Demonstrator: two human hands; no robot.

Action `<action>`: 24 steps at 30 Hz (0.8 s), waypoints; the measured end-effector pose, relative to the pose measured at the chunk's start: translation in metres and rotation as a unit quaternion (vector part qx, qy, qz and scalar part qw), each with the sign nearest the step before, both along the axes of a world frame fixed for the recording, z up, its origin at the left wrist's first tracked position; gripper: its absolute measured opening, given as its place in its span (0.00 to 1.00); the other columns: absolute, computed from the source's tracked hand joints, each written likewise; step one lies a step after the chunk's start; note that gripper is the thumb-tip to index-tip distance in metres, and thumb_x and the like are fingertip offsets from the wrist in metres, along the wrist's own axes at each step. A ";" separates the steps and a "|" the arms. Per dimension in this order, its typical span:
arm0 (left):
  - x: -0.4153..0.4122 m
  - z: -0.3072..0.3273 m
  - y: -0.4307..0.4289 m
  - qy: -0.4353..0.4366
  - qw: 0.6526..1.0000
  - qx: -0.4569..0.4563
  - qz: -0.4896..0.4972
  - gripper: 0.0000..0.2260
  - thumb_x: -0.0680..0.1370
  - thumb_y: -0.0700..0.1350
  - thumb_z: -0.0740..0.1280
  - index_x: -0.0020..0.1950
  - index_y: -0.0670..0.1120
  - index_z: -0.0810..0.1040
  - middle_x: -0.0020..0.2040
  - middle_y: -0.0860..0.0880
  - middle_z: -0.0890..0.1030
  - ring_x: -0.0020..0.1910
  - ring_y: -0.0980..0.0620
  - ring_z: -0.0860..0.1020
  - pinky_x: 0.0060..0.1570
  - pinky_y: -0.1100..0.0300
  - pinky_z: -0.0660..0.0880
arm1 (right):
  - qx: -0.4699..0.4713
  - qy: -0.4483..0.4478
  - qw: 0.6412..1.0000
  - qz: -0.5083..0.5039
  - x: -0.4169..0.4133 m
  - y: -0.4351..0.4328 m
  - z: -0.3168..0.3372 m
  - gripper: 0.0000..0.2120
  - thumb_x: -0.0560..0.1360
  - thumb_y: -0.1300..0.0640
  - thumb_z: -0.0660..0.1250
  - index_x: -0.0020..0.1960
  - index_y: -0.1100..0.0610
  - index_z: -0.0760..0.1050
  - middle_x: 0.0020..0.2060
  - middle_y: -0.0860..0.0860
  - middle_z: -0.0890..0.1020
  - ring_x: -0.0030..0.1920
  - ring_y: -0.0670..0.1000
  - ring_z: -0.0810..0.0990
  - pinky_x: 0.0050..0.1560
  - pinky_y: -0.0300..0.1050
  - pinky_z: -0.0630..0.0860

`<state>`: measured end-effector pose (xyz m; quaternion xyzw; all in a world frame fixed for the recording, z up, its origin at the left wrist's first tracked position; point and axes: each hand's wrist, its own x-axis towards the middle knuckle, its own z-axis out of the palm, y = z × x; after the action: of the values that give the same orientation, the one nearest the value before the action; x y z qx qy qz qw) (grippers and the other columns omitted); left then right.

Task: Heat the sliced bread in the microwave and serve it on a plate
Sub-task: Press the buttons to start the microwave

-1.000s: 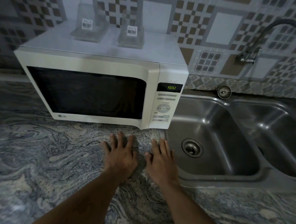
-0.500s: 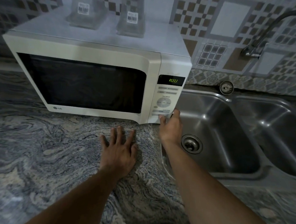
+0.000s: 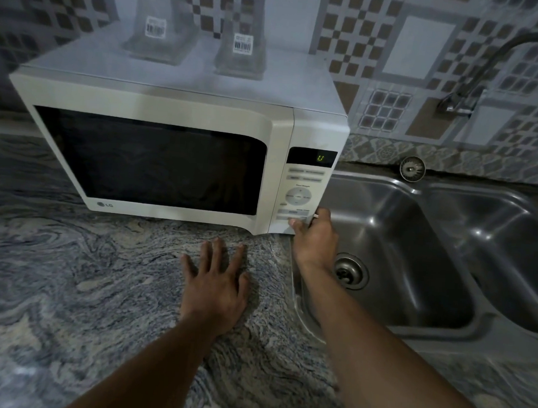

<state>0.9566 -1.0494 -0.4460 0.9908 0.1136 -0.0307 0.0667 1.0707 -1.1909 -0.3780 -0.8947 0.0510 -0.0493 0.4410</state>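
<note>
A white microwave (image 3: 160, 107) stands on the marbled counter (image 3: 64, 285) with its dark door closed. Its display (image 3: 312, 157) shows a single green digit. My right hand (image 3: 315, 235) is at the lower right corner of the control panel, thumb pressed on the bottom button row and fingers wrapped round the side of the case. My left hand (image 3: 214, 283) lies flat on the counter in front of the microwave, fingers spread, holding nothing. No bread and no plate can be seen; the inside of the microwave is dark.
Two clear glass containers (image 3: 160, 30) (image 3: 242, 47) with barcode labels stand on top of the microwave. A steel double sink (image 3: 443, 330) lies right of it, with a tap (image 3: 459, 99) on the tiled wall and a sink strainer (image 3: 412, 168) on the back ledge.
My right hand left the counter and rose to the bottom of the control panel. The display changed from several green digits to one. The left hand stayed flat.
</note>
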 end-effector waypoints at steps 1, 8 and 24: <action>0.000 0.000 0.000 0.002 1.000 -0.002 0.000 0.32 0.75 0.63 0.30 0.79 0.58 0.34 0.81 0.43 0.39 0.79 0.41 0.36 0.73 0.34 0.37 | -0.005 0.009 1.000 0.007 0.000 0.000 0.002 0.13 0.78 0.54 0.71 0.58 0.57 0.71 0.52 0.53 0.84 0.53 0.56 0.83 0.52 0.50 0.80; 0.009 0.022 -0.003 -0.008 0.999 -0.039 0.015 0.26 0.82 0.58 0.48 0.79 0.52 0.51 0.79 0.40 0.56 0.78 0.39 0.53 0.74 0.36 0.53 | -0.007 -0.062 0.996 0.064 -0.012 -0.006 0.039 0.16 0.82 0.59 0.59 0.69 0.53 0.64 0.51 0.53 0.81 0.49 0.56 0.82 0.44 0.46 0.76; 0.075 0.155 -0.027 -0.312 0.860 -0.398 0.070 0.14 0.83 0.52 0.57 0.47 0.44 0.74 0.41 0.46 0.80 0.41 0.46 0.78 0.41 0.54 0.73 | -0.343 -0.159 0.903 0.205 0.017 0.005 0.166 0.26 0.83 0.61 0.55 0.80 0.62 0.55 0.78 0.61 0.58 0.80 0.59 0.51 0.77 0.62 0.53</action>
<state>1.0314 -1.0762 -0.2907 0.8271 0.1340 0.2419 0.4893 1.0880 -1.1862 -0.2122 -0.9616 -0.2247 -0.1137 0.1096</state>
